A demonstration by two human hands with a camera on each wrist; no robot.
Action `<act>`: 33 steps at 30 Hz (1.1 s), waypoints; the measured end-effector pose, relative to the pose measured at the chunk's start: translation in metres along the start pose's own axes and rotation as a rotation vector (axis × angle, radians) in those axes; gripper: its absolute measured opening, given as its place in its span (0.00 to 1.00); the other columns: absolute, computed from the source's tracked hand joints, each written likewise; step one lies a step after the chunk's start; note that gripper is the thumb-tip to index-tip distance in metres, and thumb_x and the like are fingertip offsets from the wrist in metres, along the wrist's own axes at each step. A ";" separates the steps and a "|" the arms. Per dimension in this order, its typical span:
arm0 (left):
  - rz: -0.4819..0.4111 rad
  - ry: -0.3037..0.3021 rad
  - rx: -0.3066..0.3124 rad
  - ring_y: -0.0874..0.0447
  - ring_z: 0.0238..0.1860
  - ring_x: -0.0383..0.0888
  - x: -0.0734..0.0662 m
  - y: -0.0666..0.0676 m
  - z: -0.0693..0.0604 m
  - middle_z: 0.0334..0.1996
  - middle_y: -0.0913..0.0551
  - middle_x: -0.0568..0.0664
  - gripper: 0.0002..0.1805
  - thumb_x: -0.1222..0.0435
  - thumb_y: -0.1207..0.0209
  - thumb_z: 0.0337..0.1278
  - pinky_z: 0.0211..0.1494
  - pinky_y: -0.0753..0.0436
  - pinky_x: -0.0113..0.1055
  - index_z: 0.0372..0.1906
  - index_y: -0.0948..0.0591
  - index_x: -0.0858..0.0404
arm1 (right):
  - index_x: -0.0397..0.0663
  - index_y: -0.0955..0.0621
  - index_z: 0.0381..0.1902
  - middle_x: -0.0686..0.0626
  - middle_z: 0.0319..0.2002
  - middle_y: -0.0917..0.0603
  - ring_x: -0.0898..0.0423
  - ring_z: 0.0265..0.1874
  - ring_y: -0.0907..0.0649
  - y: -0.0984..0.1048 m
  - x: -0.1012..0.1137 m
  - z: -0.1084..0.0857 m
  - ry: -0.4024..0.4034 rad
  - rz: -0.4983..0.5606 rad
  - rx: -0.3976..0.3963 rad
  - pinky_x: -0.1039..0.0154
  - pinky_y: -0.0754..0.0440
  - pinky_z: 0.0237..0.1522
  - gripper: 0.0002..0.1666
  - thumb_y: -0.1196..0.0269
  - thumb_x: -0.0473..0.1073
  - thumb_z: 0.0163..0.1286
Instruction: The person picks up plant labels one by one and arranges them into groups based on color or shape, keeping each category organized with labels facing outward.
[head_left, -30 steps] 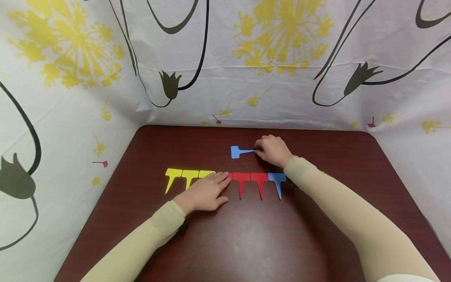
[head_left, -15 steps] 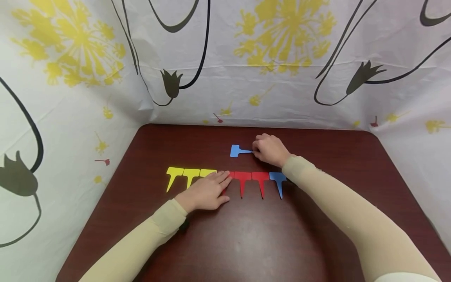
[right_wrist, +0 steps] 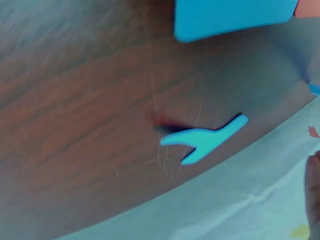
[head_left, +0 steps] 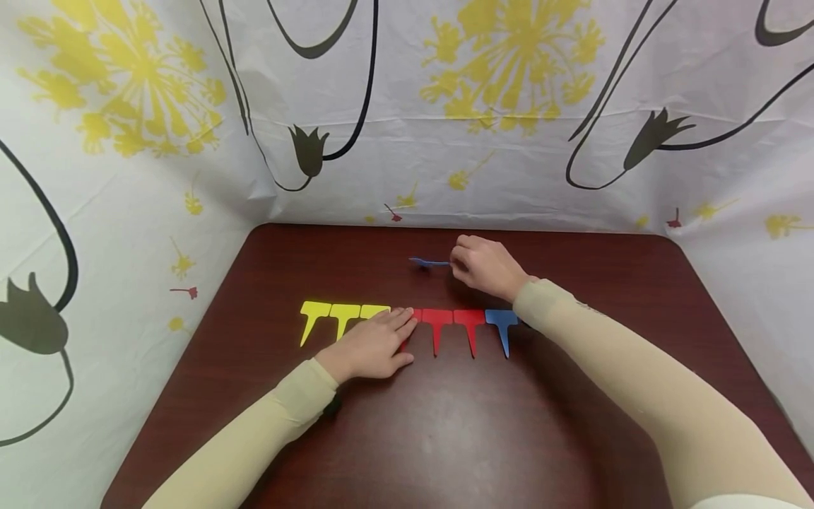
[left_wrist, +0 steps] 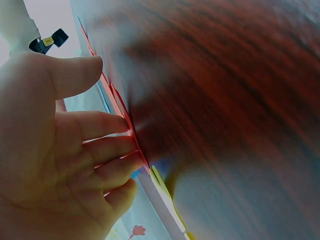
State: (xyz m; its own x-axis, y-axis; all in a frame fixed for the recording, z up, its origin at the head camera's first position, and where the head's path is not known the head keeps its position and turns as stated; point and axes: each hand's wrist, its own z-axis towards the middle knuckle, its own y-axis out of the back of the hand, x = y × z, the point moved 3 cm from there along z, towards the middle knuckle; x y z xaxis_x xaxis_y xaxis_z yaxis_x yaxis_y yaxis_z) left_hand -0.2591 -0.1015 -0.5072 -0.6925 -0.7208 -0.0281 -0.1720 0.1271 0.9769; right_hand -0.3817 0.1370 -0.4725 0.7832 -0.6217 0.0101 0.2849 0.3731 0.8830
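Observation:
In the head view, T-shaped plant labels stand in a row: yellow labels [head_left: 314, 311], red labels [head_left: 437, 319] and a blue label [head_left: 502, 322] at the right end. My left hand [head_left: 369, 346] lies over the middle of the row, partly covering a yellow and a red label; its extended fingers touch the red edge in the left wrist view. Beyond the row, my right hand [head_left: 486, 266] pinches the stem of another blue label [head_left: 429, 263], seen nearly edge-on and tilted off the table. The pinching fingertips are mostly hidden.
A dark reddish-brown tabletop [head_left: 445, 431] carries everything. Patterned white sheets [head_left: 394, 170] border its back and sides. In the right wrist view, a small forked blue piece [right_wrist: 205, 140] lies near the table's edge; I cannot tell what it is.
My right hand has risen slightly, and the blue label it pinches has turned from lying flat to tilted, nearly edge-on. The left hand and the row have stayed put.

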 end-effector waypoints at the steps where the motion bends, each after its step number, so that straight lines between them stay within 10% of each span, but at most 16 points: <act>1: -0.001 0.000 -0.003 0.47 0.78 0.51 0.000 0.000 0.000 0.78 0.45 0.56 0.42 0.41 0.50 0.70 0.78 0.47 0.43 0.78 0.40 0.61 | 0.48 0.17 0.32 0.52 0.33 0.24 0.57 0.30 0.22 0.003 0.000 0.000 0.016 -0.002 -0.024 0.61 0.18 0.31 0.01 0.33 0.39 0.63; 18: 0.002 0.011 0.003 0.43 0.77 0.50 0.001 0.006 -0.001 0.77 0.40 0.54 0.39 0.42 0.49 0.70 0.77 0.44 0.42 0.77 0.36 0.60 | 0.46 0.19 0.36 0.51 0.34 0.24 0.57 0.28 0.23 0.057 0.002 -0.025 0.117 -0.049 -0.170 0.61 0.24 0.20 0.09 0.32 0.33 0.58; 33: -0.011 0.004 0.001 0.41 0.76 0.49 0.002 0.009 0.004 0.76 0.38 0.53 0.38 0.42 0.49 0.70 0.76 0.41 0.43 0.76 0.34 0.60 | 0.45 0.19 0.34 0.51 0.30 0.23 0.56 0.25 0.24 0.093 0.000 -0.086 0.149 -0.140 -0.172 0.60 0.21 0.19 0.03 0.37 0.35 0.60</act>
State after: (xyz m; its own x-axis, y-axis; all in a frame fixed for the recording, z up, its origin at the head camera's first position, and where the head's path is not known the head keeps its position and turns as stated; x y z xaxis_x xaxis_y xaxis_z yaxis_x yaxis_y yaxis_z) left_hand -0.2649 -0.0994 -0.4993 -0.6875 -0.7252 -0.0378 -0.1803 0.1200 0.9763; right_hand -0.3076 0.2313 -0.4312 0.7986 -0.5722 -0.1864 0.4755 0.4102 0.7782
